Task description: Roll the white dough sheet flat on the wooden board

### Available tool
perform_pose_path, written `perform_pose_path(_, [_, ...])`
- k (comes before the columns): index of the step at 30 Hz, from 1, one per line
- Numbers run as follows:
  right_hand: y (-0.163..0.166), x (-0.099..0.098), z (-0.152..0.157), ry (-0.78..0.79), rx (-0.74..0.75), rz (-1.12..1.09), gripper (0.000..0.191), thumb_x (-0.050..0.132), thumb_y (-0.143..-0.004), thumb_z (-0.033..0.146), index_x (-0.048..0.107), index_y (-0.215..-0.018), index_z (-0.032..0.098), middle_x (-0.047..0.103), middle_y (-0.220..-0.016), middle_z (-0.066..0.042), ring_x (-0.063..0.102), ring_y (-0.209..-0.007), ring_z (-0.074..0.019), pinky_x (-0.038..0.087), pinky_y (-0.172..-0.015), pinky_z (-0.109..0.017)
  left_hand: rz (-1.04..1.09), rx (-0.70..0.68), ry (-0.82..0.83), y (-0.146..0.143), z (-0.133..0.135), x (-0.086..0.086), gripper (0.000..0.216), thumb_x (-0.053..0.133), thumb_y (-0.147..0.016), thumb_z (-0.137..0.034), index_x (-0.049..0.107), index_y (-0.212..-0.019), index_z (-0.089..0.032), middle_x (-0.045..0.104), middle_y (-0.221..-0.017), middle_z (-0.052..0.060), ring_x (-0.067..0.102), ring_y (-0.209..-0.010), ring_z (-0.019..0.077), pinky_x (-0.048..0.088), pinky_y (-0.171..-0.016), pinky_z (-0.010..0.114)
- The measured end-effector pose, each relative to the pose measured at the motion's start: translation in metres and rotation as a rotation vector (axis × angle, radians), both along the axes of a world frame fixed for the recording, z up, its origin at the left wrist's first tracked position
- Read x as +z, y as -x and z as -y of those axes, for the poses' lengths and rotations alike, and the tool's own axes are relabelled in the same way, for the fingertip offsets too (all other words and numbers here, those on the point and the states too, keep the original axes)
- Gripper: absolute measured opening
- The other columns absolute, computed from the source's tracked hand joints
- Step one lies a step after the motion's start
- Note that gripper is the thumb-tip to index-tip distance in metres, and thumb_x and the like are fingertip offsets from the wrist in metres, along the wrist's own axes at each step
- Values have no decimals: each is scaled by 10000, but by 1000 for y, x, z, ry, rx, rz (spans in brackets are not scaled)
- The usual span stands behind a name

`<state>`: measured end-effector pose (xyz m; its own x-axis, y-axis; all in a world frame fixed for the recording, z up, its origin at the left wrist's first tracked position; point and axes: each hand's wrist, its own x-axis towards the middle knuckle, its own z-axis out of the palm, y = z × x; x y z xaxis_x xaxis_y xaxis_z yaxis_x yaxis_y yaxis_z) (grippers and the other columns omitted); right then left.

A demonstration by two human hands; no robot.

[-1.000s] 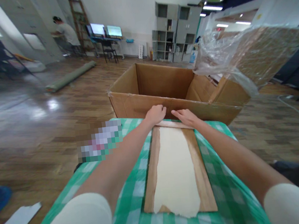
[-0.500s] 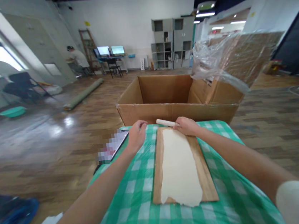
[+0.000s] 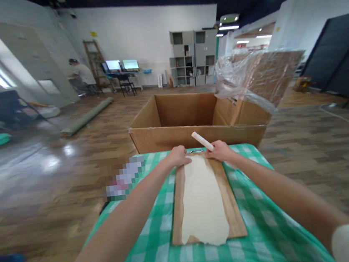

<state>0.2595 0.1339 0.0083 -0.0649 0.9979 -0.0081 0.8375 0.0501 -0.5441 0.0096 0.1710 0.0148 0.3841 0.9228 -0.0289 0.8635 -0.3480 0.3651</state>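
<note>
A long sheet of pale dough (image 3: 202, 197) lies on a wooden board (image 3: 233, 208) on the green checked tablecloth (image 3: 261, 226). My right hand (image 3: 220, 151) is closed round a thin pale rolling pin (image 3: 202, 141), which sticks up and to the left above the board's far end. My left hand (image 3: 178, 156) rests at the far left corner of the dough, its fingers curled down onto it.
An open cardboard box (image 3: 192, 118) stands just beyond the table's far edge, with crumpled clear plastic (image 3: 244, 81) over its right flap. A blurred flat object (image 3: 125, 178) lies at the table's left edge. A person sits at a desk with monitors (image 3: 123, 65) far back left.
The rolling pin has been lifted off the board's far end in my right hand. My left hand went out to the left and has come back to the dough's far corner.
</note>
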Motion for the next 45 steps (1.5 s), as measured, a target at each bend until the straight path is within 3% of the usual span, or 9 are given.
perform_pose_path(4, [8, 0, -8, 23, 23, -89, 287, 900, -741, 353, 759, -908, 168, 667, -676, 26, 573, -564, -119, 362, -510, -217, -89, -10, 91, -9, -11, 12, 242, 862, -628, -333, 722, -751, -180, 702, -712, 27, 706, -763, 249, 492, -659, 276])
perform_pose_path(8, [12, -1, -14, 61, 83, -183, 343, 930, -696, 349, 748, -922, 166, 611, -621, 59, 504, -501, -92, 319, -462, -207, -113, -63, 159, -14, -13, 22, 188, 842, -568, -276, 694, -646, -191, 606, -573, -25, 645, -659, 206, 458, -600, 258])
perform_pose_path(15, [3, -4, -7, 155, 200, -369, 400, 927, -668, 409, 746, -939, 176, 575, -565, 81, 447, -444, -80, 318, -405, -198, 39, -157, 131, -8, 4, 34, 195, 786, -692, -357, 746, -782, -188, 709, -738, -3, 674, -739, 189, 459, -628, 234])
perform_pose_path(21, [-4, 4, 3, 137, 208, -492, 289, 863, -721, 394, 699, -802, 170, 582, -534, 60, 471, -426, -88, 340, -392, -199, 188, -148, 122, 4, 23, 52, 189, 765, -798, -372, 741, -779, -185, 707, -679, -7, 694, -668, 166, 493, -630, 234])
perform_pose_path(27, [-5, 39, 20, 52, 208, -561, 231, 842, -765, 322, 670, -771, 168, 613, -547, 32, 553, -439, -104, 338, -375, -187, 321, -125, 81, 4, 40, 76, 166, 756, -847, -336, 761, -829, -172, 725, -714, 8, 694, -618, 151, 532, -564, 228])
perform_pose_path(31, [-1, 65, 32, -18, 190, -623, 232, 836, -804, 293, 647, -858, 170, 663, -630, 0, 642, -474, -136, 338, -331, -182, 408, -112, 46, 4, 48, 97, 166, 750, -884, -319, 743, -863, -154, 730, -746, 22, 695, -604, 138, 556, -523, 217])
perform_pose_path(38, [7, 123, 39, -167, 159, -709, 277, 832, -861, 299, 583, -912, 189, 678, -716, -36, 787, -685, -249, 378, -288, -173, 570, -108, -18, 4, 50, 153, 154, 795, -884, -287, 741, -875, -143, 744, -788, 34, 716, -664, 146, 636, -594, 255])
perform_pose_path(42, [8, 162, 47, -276, 168, -708, 254, 825, -868, 278, 595, -931, 189, 713, -825, -66, 799, -770, -253, 393, -301, -156, 656, -167, -107, 4, 52, 187, 156, 800, -874, -273, 736, -857, -131, 747, -805, 51, 725, -713, 159, 651, -659, 291])
perform_pose_path(45, [7, 182, 66, -366, 203, -684, 245, 815, -868, 317, 624, -955, 193, 729, -867, -77, 782, -768, -238, 382, -315, -165, 659, -184, -195, 9, 71, 202, 157, 765, -888, -290, 744, -870, -136, 745, -804, 47, 720, -724, 162, 626, -695, 299])
